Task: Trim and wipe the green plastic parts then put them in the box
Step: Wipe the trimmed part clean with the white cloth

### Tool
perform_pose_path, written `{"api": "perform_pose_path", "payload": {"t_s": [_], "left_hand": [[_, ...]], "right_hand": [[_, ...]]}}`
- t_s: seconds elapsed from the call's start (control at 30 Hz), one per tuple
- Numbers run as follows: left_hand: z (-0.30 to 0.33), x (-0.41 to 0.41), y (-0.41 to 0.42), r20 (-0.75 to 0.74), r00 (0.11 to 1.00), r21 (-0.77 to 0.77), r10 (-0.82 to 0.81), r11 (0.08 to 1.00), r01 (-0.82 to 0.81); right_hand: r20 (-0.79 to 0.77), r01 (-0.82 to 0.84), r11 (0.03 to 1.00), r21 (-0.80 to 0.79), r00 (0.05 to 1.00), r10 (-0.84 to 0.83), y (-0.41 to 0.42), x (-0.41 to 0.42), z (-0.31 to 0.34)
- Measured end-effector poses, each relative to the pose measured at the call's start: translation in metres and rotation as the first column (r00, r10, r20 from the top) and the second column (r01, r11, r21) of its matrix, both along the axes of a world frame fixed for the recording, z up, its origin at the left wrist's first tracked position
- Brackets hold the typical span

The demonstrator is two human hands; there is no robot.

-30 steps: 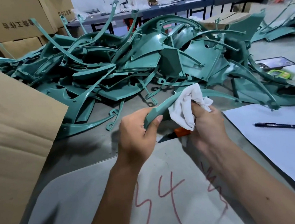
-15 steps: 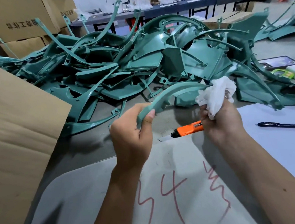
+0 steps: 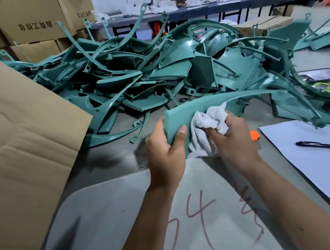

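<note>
a: what's furthest left?
b: a cardboard flap [image 3: 23, 147] of the box, brown, filling the left edge. behind it, stacked cartons [image 3: 31, 21] with printed characters.

a: and then?
b: the pile of green plastic parts [image 3: 156, 72], a tangle of curved strips and panels spread across the grey table [image 3: 107, 161] behind the hands.

a: the left hand?
b: the left hand [image 3: 165, 154] grips the wide end of one curved green part [image 3: 181, 113], thumb on its near face, fingers wrapped behind. the part is lifted off the table and arcs away to the right over the pile's edge.

a: the right one?
b: the right hand [image 3: 233, 139] is curled round a crumpled white cloth [image 3: 209, 123], pressing it against the part just beside the left thumb.

a: anything under them?
b: a grey sheet [image 3: 116, 217] with red writing. an orange tool [image 3: 254, 135] peeks out just past the right hand, mostly hidden.

a: further right?
b: a white paper [image 3: 321, 164] with a black pen [image 3: 321, 145] on it, and beyond that a phone [image 3: 322, 74] lying near the pile.
</note>
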State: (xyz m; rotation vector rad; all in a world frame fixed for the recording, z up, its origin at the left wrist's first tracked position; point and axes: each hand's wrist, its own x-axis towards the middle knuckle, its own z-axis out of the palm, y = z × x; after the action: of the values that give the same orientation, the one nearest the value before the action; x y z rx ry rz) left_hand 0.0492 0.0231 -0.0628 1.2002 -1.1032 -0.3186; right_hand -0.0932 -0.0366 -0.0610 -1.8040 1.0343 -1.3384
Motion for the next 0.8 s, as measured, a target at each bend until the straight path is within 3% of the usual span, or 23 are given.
{"api": "perform_pose_path", "payload": {"t_s": [0.07,0.17,0.23,0.33,0.43,0.57,0.7,0.8], "left_hand": [[-0.001,0.003,0.000,-0.069,0.996,0.012,-0.053,0.998,0.054],[0.003,0.003,-0.001,-0.211,0.969,-0.023,-0.130,0.992,0.128],[0.005,0.000,-0.001,-0.306,0.932,-0.043,-0.196,0.980,0.192],[0.006,-0.002,-0.003,-0.481,0.839,-0.071,-0.254,0.965,0.252],[0.006,-0.005,-0.006,-0.583,0.784,-0.061,-0.212,0.974,0.219],[0.006,-0.001,-0.010,-0.658,0.745,-0.026,-0.109,0.992,0.121],[0.004,0.003,-0.011,-0.642,0.765,0.001,-0.052,0.998,0.068],[0.003,0.003,-0.012,-0.640,0.766,-0.004,-0.065,0.997,0.081]], "right_hand": [[-0.103,0.119,0.970,-0.212,0.984,-0.144,-0.001,0.001,-0.001],[-0.014,0.301,0.826,-0.476,0.937,-0.349,-0.001,0.002,0.001],[0.125,0.380,0.859,-0.343,0.925,-0.359,-0.003,-0.001,0.002],[0.422,0.270,0.956,0.112,0.859,-0.291,0.001,0.000,0.009],[0.590,0.115,0.972,0.203,0.778,-0.215,0.001,0.001,0.011],[0.517,0.150,0.977,0.155,0.830,-0.209,0.000,0.000,0.004],[0.241,0.051,0.998,0.041,0.969,-0.059,0.003,0.006,-0.002],[0.095,0.099,0.995,0.002,0.991,-0.099,0.004,0.008,-0.002]]}}
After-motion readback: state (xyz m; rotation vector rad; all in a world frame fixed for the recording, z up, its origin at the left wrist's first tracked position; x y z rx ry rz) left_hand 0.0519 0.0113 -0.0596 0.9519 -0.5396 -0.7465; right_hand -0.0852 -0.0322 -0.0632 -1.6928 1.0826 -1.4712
